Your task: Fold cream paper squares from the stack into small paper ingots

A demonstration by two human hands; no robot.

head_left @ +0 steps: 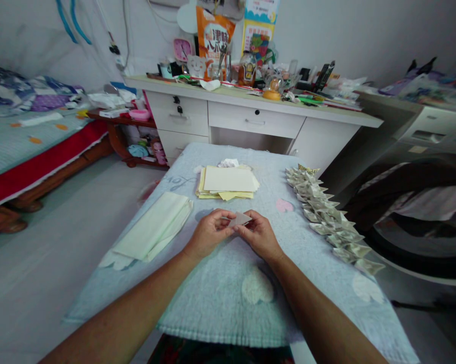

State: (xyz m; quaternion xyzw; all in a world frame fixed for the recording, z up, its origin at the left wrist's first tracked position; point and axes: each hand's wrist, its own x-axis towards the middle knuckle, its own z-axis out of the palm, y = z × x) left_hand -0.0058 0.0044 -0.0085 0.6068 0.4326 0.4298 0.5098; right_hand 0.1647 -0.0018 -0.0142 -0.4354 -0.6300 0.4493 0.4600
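Between my two hands, above the middle of the cloth-covered table, is a small piece of folded paper (240,219) with a pointed, triangular shape. My left hand (212,231) pinches its left side, thumb in front and fingers behind. On the right side, my right hand (258,233) grips it the same way, thumbs close together. Just beyond the hands lies a stack of cream and yellow paper sheets (230,179). Left of my left hand rests a folded pale green sheet bundle (155,222). Along the table's right side stand rows of folded paper pieces (326,215) with pointed tips.
A light blue patterned cloth (220,298) covers the table. Crumpled white paper (228,163) sits behind the stack. Farther back is a white desk (258,119) crowded with jars and a snack bag (214,40). A bed (34,146) is at left, a washing machine (432,131) at right.
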